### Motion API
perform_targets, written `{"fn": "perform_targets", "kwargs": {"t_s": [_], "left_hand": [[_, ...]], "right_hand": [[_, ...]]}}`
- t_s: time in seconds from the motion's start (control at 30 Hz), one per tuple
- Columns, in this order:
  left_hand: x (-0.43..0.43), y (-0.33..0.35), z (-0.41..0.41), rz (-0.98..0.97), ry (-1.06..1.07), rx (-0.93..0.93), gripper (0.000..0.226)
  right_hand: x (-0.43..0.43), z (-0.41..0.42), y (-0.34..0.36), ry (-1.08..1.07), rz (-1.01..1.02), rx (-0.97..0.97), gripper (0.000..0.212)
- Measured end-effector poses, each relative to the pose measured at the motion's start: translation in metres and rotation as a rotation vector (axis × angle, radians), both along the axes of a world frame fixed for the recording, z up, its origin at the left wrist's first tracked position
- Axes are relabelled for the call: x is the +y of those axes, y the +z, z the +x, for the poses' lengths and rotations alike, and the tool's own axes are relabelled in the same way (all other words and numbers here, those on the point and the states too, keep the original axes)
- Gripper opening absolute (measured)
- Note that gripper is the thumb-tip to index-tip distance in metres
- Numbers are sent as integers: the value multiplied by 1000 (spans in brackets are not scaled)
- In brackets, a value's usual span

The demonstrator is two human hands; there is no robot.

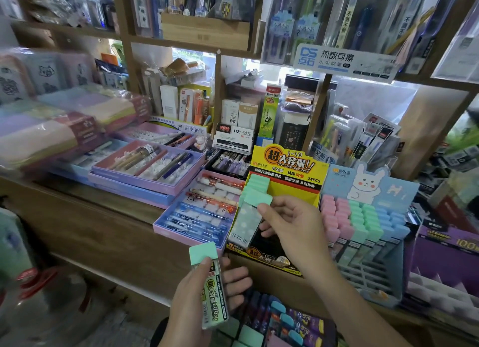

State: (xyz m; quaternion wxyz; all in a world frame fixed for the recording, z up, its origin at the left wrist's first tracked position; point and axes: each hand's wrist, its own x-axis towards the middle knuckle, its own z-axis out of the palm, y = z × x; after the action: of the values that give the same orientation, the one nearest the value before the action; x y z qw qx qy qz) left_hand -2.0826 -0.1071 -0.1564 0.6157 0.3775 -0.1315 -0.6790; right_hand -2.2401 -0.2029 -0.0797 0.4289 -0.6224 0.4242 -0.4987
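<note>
The wooden shelves (pixel 207 33) above were blurred and their hanging packs hard to read. The picture's lower edge cut off a purple box of cases (pixel 305 326). The yellow display box (pixel 285 183) stood on the counter (pixel 90 217), its dark inside partly hidden by the right hand (pixel 293 227). The mint caps (pixel 255 183) at its left ran together, so I could not count them. Beside it the bunny display (pixel 363 186) held two columns each of pink, green and blue caps. Two mint-capped lead cases were in hand, one apiece. The right hand pinched the upper case (pixel 246 217) between thumb and fingers at the yellow box's left front. Below, before the counter edge, the left hand (pixel 189 300) gripped the lower case (pixel 213 295), thumb just under its cap.
</note>
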Motion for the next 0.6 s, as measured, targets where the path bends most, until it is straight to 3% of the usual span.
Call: {"fn": "perform_targets", "kwargs": {"t_s": [0.2, 0.47, 0.6], "left_hand": [[-5, -4, 2, 43, 30, 97, 42], [-4, 0, 1, 60, 45, 38, 45], [-3, 5, -1, 47, 34, 47, 41]], "right_hand": [[-3, 0, -8, -38, -73, 80, 21], [-6, 1, -13, 10, -83, 170, 7], [-6, 5, -14, 35, -77, 206, 26]]}}
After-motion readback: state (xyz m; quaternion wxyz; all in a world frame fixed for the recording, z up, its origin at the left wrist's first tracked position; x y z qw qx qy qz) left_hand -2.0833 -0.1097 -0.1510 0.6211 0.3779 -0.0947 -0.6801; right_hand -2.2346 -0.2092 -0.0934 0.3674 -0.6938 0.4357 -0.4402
